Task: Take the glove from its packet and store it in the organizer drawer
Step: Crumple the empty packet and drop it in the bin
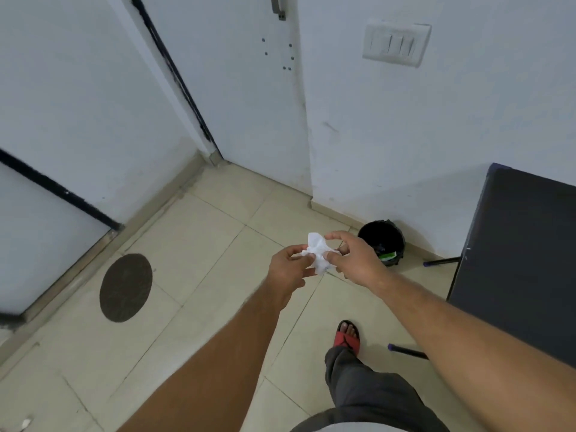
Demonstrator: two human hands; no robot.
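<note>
A crumpled white packet (pixel 317 252) is held in the air between both hands, over the tiled floor. My left hand (pixel 288 268) pinches its left side with thumb and fingers. My right hand (pixel 350 257) grips its right side from above. I cannot tell whether the white piece is the wrapper alone or has a glove in it. No organizer drawer is in view.
A black bin (pixel 381 241) with a bag liner stands on the floor by the wall, just beyond my right hand. A dark table (pixel 517 260) is at the right. A round dark floor cover (pixel 126 288) lies left. A white door (pixel 249 88) is ahead. My foot in a red sandal (pixel 347 336) is below.
</note>
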